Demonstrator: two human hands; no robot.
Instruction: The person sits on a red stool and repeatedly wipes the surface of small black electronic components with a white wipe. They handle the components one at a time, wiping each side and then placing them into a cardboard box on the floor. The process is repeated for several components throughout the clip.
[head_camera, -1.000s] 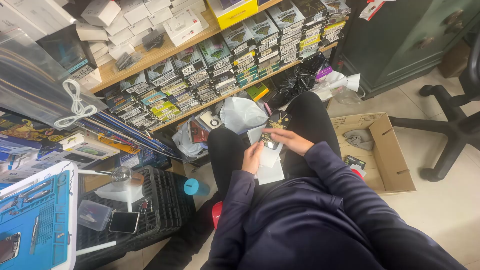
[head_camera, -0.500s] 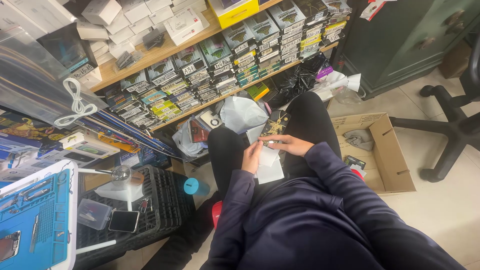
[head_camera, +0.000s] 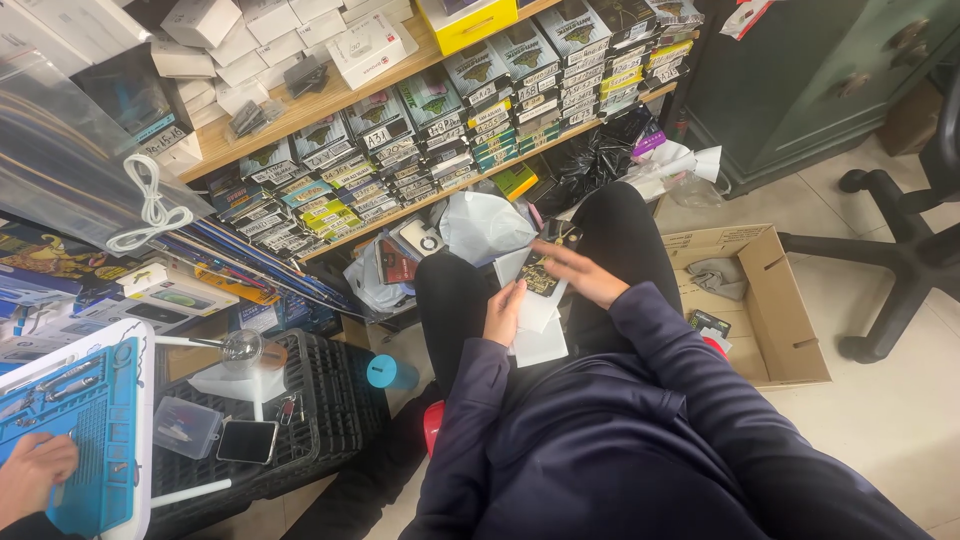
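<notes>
Seated, lap view. Left hand (head_camera: 503, 312) fingers closed on the edge of white paper sheets (head_camera: 535, 330) lying across the lap. Right hand (head_camera: 585, 275) fingers extended flat, resting over a small dark card (head_camera: 538, 274) atop the sheets. Open cardboard box (head_camera: 775, 320) on floor, right of knee.

cardboard box (head_camera: 770, 330) on floor | black crate (head_camera: 320, 420) | blue mat (head_camera: 90, 430) | shelf (head_camera: 330, 100) of boxes

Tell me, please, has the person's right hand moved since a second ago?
Yes: the right hand has stretched out flat over the small dark board, toward the shelf.
</notes>
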